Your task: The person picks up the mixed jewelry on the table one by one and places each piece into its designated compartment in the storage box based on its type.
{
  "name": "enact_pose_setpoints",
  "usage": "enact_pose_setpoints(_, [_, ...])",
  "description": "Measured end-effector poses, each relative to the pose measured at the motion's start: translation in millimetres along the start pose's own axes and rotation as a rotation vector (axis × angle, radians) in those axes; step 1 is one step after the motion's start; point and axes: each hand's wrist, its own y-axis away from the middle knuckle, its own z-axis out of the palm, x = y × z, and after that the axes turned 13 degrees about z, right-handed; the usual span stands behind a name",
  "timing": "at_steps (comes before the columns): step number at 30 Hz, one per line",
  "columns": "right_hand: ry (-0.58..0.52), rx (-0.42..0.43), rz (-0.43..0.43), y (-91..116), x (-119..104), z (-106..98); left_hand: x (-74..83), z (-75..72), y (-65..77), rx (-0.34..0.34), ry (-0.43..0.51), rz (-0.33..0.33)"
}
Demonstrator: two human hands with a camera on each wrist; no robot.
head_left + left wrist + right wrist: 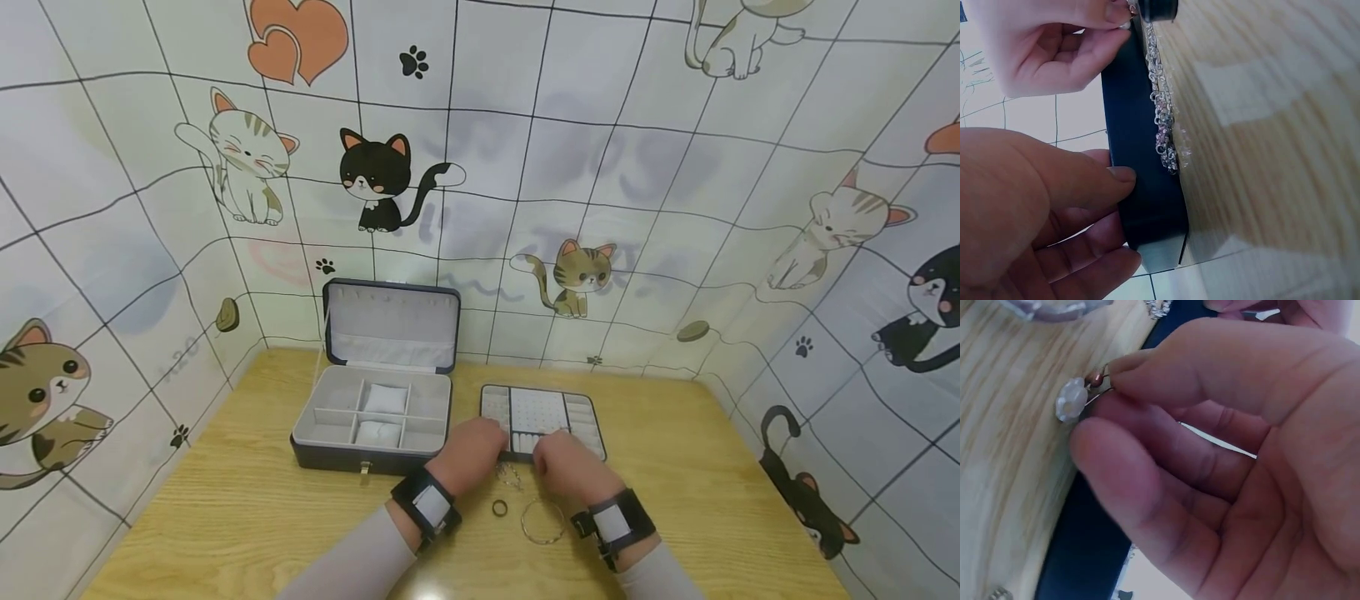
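A dark-edged jewelry tray [555, 389] with a dotted pad and ring rolls lies on the table. At its near left corner, my left hand [468, 457] grips the dark side [1138, 150], thumb on the front face. My right hand [573, 467] is by the tray's near edge and pinches a small earring [1072, 401] with a wire hook and a clear whitish bead. Along the tray's front lies a silver chain bracelet [1161, 112] with pinkish stones. Nearer me are a dark ring [499, 507] and a thin bangle [542, 522].
To the left stands an open jewelry box [322, 457], its lid [393, 325] raised against the wall. Two white cushions [386, 398] sit in its compartments. Cat-printed, grid-lined sheets [480, 167] enclose the wooden table [675, 467] at the back and sides.
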Motion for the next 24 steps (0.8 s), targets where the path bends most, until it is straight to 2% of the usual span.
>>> enact_pose_setpoints(14, [-0.305,-0.143,-0.071,-12.4,34.1,-12.6,1.1,-3.7,0.8,0.008,-0.008,-0.002])
enact_pose_setpoints(19, [-0.395,-0.153,-0.039,-14.2,38.3,-13.8,1.0,-2.4,0.2,0.007,0.0,-0.007])
enact_pose_setpoints(24, [-0.549,-0.178,0.002,-14.7,40.1,-15.6,1.3,-0.9,-0.4,-0.002,0.024,-0.014])
